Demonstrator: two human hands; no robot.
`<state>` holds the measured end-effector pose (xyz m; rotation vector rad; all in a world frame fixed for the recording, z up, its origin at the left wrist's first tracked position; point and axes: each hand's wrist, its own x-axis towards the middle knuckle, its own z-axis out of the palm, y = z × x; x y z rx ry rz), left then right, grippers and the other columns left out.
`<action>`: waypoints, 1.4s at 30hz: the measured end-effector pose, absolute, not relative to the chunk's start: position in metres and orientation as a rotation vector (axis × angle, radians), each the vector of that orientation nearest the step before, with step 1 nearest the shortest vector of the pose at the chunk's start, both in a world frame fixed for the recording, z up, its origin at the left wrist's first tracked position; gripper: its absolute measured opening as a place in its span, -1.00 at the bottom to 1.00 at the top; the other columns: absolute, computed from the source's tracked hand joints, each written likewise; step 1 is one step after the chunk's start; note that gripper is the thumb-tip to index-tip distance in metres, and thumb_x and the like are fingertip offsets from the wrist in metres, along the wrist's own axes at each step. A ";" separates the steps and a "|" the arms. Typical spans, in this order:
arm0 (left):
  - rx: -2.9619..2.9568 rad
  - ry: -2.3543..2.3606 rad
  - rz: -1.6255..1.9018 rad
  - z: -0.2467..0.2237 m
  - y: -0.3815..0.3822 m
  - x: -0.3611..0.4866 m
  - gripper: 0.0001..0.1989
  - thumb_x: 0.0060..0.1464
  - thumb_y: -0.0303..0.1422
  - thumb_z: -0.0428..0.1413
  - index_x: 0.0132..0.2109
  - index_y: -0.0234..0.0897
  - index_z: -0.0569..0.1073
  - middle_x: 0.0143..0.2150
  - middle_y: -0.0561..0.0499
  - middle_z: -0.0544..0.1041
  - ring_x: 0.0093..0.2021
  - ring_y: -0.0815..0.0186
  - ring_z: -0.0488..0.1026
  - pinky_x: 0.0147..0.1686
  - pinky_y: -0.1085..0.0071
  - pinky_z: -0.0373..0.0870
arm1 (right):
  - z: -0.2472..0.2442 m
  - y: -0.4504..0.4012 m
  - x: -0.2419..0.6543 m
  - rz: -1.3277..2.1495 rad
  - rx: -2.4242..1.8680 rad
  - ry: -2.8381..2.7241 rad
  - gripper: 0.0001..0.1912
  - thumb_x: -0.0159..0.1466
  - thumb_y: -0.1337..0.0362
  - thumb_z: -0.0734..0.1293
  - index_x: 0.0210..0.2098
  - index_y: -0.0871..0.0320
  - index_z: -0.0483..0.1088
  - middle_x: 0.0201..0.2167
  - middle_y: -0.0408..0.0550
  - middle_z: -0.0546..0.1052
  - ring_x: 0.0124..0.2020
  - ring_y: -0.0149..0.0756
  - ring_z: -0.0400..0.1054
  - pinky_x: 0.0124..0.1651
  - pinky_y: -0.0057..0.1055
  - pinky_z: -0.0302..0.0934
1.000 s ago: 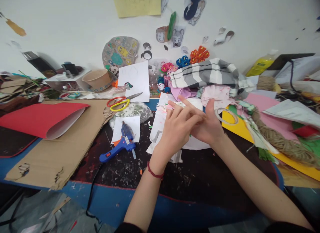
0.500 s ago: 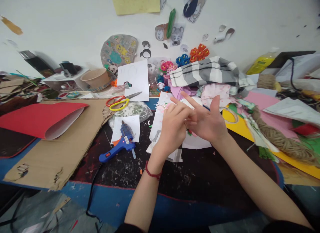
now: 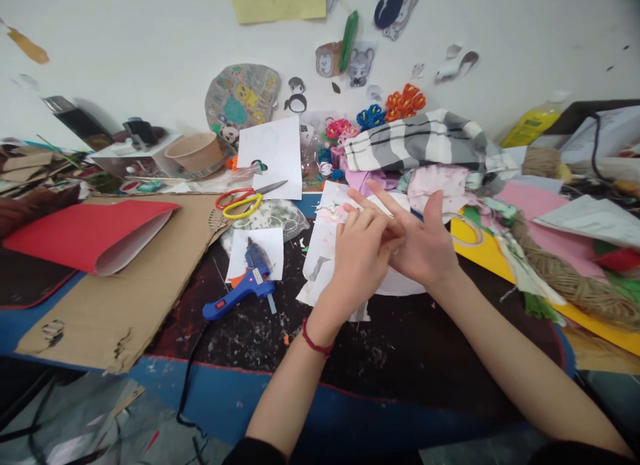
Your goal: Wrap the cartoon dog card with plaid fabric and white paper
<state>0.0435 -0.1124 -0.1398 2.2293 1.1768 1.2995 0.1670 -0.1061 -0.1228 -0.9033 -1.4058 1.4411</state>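
Note:
My left hand [image 3: 361,255], with a dark red cord bracelet [image 3: 317,340] at its wrist, is curled against the palm side of my right hand [image 3: 425,246]. Its fingertips pinch at the right hand's fingers; whether something small is between them I cannot make out. My right hand is palm up, its thumb raised and some fingers stretched out. Beneath both hands lie white paper sheets [image 3: 320,242] with scraps on them. To their left a blue glue gun [image 3: 245,288] rests with its nozzle over a small white paper [image 3: 273,245].
Scissors [image 3: 243,205] with red and yellow handles lie behind the glue gun. Cardboard [image 3: 125,305] and a red folder [image 3: 95,235] are on the left. On the right are a tape roll [image 3: 465,230], twine [image 3: 575,278] and yellow card [image 3: 505,265]. Checked cloth [image 3: 420,145] is piled at the back.
My left hand's fingers have shifted a little rightward and down across my right palm. The whole view has shifted slightly. The glue gun and scissors have stayed in place.

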 end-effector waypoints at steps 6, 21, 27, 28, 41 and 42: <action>2.303 1.226 1.215 -0.137 -0.114 0.038 -0.93 0.24 -0.33 0.15 -0.23 -0.21 0.45 -0.12 0.01 0.52 -0.11 0.19 0.34 -0.07 0.18 0.21 | -0.127 -0.107 0.166 1.621 -0.762 -1.289 -0.16 0.29 -0.35 -0.25 0.37 -0.22 0.09 0.38 -0.13 0.24 0.16 -0.09 0.36 0.10 -0.04 0.31; 1.012 0.597 1.744 -0.120 -0.107 -0.004 -0.81 0.09 -0.27 0.28 -0.34 -0.25 0.46 -0.37 0.09 0.35 -0.38 0.46 0.25 -0.32 0.50 0.24 | -0.152 -0.092 0.166 1.071 -1.032 -1.956 -0.66 0.27 0.01 0.39 -0.05 0.04 0.50 -0.16 -0.03 0.59 -0.16 -0.20 0.45 -0.05 -0.20 0.32; 1.144 0.795 1.625 -0.120 -0.108 -0.013 -0.83 0.04 -0.29 0.30 -0.29 -0.26 0.51 -0.40 0.10 0.37 -0.43 0.46 0.20 -0.39 0.49 0.17 | -0.159 -0.092 0.164 0.708 -1.093 -2.267 -0.83 0.26 0.21 0.43 -0.17 0.09 0.54 -0.23 -0.05 0.55 -0.19 -0.23 0.38 -0.12 -0.27 0.22; 1.211 0.840 1.549 -0.118 -0.111 -0.015 -0.84 0.04 -0.29 0.30 -0.30 -0.27 0.52 -0.41 0.10 0.37 -0.44 0.46 0.20 -0.42 0.49 0.15 | -0.159 -0.091 0.165 0.698 -1.081 -2.271 -0.84 0.26 0.22 0.43 -0.17 0.09 0.53 -0.23 -0.05 0.55 -0.19 -0.23 0.38 -0.11 -0.27 0.22; 1.660 1.441 1.324 -0.112 -0.179 -0.040 -0.95 0.18 -0.42 0.18 -0.29 -0.23 0.48 -0.33 0.10 0.53 -0.38 0.43 0.38 -0.35 0.45 0.26 | -0.141 -0.111 0.174 0.400 -0.952 -2.236 -0.83 0.39 0.36 0.27 -0.12 0.12 0.51 -0.18 -0.07 0.61 -0.17 -0.29 0.49 -0.10 -0.33 0.33; 1.674 1.457 1.327 -0.114 -0.182 -0.042 -0.95 0.19 -0.42 0.18 -0.28 -0.22 0.48 -0.32 0.10 0.53 -0.36 0.42 0.39 -0.33 0.45 0.27 | -0.142 -0.117 0.175 0.392 -0.946 -2.267 -0.79 0.40 0.38 0.24 -0.07 0.12 0.49 -0.13 -0.06 0.61 -0.10 -0.28 0.49 -0.04 -0.32 0.35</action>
